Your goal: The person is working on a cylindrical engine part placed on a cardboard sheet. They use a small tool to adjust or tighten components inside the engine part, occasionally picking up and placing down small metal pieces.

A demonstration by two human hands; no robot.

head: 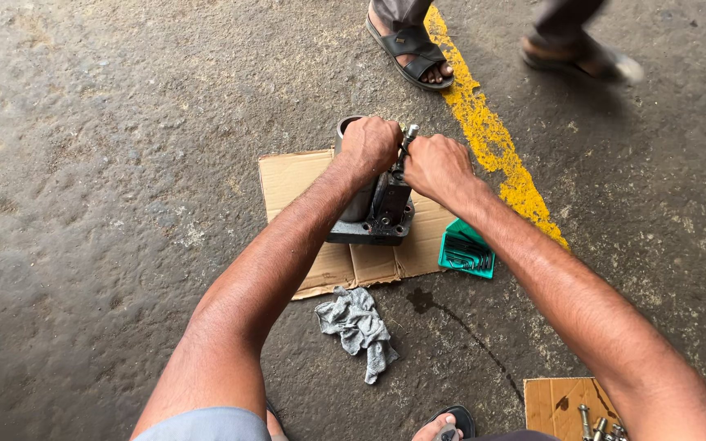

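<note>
Scene: a person crouches over a grey metal housing [373, 204] that stands on a cardboard sheet [304, 180] on the concrete floor [108, 163].
Left hand [369, 145]: closed in a fist over the housing's round top, pressing down.
Right hand [437, 167]: clenched around a slim metal tool [408, 136] that rises just beside the housing.
Handling: the housing looks like cast metal, likely heavy, rigid and possibly oily; its broad flat base seems the surest place to grip.
Nearby: a green key set [466, 251] at the cardboard's edge, a grey rag [359, 327] below it, bolts [594, 423] on a second cardboard piece.
Background: another person's sandalled foot [412, 51] by a yellow line [492, 139].
</note>
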